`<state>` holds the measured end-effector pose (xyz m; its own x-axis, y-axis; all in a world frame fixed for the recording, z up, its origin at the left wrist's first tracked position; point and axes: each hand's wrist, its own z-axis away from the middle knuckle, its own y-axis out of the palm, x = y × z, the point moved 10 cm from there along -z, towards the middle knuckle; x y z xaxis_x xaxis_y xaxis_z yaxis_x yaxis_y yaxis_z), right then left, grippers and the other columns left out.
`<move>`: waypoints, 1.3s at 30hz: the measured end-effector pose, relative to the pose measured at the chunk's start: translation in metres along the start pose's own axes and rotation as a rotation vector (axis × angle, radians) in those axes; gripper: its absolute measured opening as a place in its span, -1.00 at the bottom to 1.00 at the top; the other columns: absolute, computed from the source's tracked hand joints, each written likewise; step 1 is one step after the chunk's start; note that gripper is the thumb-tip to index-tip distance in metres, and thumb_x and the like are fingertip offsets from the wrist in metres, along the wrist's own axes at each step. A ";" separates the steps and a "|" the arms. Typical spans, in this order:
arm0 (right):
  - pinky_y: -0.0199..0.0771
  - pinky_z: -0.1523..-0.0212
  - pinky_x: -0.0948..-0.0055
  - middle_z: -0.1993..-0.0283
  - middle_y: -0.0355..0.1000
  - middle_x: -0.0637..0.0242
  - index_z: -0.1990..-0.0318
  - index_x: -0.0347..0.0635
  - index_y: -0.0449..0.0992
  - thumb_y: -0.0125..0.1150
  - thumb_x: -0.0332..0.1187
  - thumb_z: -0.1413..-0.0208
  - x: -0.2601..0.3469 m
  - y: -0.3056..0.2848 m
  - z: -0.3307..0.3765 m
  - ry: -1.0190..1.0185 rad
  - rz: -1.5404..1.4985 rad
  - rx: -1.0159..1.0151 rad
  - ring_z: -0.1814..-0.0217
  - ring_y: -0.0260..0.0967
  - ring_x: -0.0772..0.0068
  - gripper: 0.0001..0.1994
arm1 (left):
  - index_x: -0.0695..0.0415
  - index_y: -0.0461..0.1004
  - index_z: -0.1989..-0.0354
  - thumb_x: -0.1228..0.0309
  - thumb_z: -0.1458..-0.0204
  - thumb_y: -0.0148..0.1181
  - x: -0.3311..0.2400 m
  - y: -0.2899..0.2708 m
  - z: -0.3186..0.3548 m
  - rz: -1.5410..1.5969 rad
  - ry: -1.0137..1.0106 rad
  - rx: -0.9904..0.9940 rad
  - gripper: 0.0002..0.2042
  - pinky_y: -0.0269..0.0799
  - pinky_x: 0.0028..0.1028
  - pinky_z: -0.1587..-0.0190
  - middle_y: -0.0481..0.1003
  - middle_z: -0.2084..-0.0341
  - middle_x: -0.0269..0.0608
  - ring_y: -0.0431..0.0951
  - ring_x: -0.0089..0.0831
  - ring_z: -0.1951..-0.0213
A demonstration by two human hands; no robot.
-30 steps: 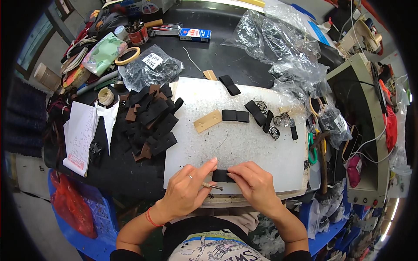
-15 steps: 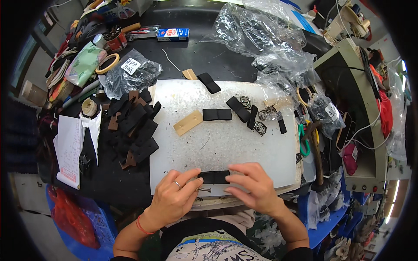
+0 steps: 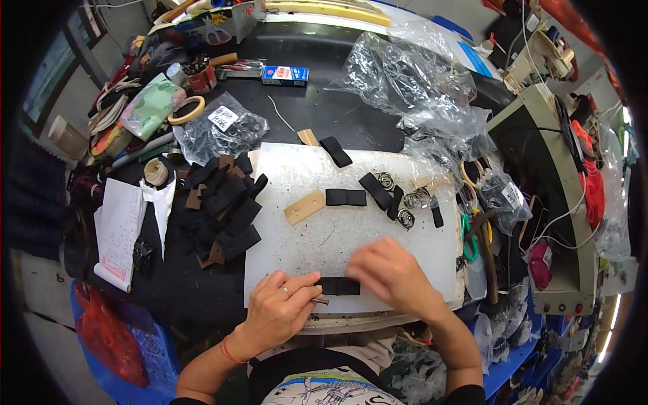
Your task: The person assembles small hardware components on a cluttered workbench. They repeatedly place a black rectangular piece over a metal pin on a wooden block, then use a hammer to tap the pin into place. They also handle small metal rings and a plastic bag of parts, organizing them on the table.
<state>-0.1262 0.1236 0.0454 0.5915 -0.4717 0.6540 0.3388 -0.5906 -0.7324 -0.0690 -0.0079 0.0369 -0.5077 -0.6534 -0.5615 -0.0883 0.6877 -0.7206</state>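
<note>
A folded black fabric strap [image 3: 342, 286] lies flat near the front edge of the white board [image 3: 297, 248]. My left hand [image 3: 283, 302] is closed at the strap's left end, fingertips pressing on it. A slim metal rod with a flared end [image 3: 322, 301] sticks out from under those fingers, just below the strap. Over the strap's right end hovers my right hand [image 3: 388, 273]; its fingers are smeared by motion, so their hold cannot be made out. Farther back on the board rest another black strap piece [image 3: 345, 197] and a tan punched template [image 3: 304, 207].
Beside the board at left is a heap of black and brown pieces [image 3: 226, 202]. Several metal rings [image 3: 405, 218] lie among straps at the board's right. Clear plastic bags [image 3: 405, 81] spread behind. Green-handled scissors [image 3: 468, 239] lie right; a notepad [image 3: 116, 229] lies left.
My right hand has moved up and over the strap's right end, its fingers drawn together. My left hand stays at the left end. The whole view has shifted slightly.
</note>
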 end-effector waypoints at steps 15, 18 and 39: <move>0.43 0.14 0.38 0.23 0.47 0.24 0.14 -0.25 0.51 0.15 -0.56 -0.01 0.017 0.000 -0.057 -0.029 0.026 -0.178 0.15 0.46 0.29 -0.78 | 0.13 0.58 0.37 0.53 0.25 0.32 -0.004 -0.004 -0.002 0.001 -0.012 -0.017 -0.81 0.38 -0.43 0.34 0.58 0.19 -0.32 0.41 -0.34 0.45; 0.44 0.40 0.54 0.29 0.49 0.28 0.13 -0.28 0.53 0.19 -0.60 -0.07 -0.002 -0.005 -0.015 0.281 -0.296 -0.125 0.38 0.47 0.48 -0.80 | 0.12 0.57 0.37 0.52 0.26 0.32 -0.002 -0.002 0.003 -0.008 -0.015 -0.020 -0.80 0.37 -0.43 0.34 0.56 0.17 -0.34 0.40 -0.32 0.43; 0.44 0.45 0.38 0.41 0.44 0.18 0.27 -0.25 0.56 0.29 -0.52 -0.01 0.006 0.024 0.011 0.246 -0.158 -0.176 0.46 0.46 0.23 -0.88 | 0.13 0.55 0.18 0.58 0.28 0.36 0.008 -0.003 -0.001 0.163 -0.051 -0.019 -0.62 0.39 -0.44 0.35 0.57 0.15 -0.29 0.42 -0.37 0.44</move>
<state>-0.1063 0.1141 0.0300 0.3399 -0.4963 0.7988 0.2678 -0.7631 -0.5881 -0.0736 -0.0154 0.0350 -0.4722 -0.5474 -0.6909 -0.0246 0.7917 -0.6105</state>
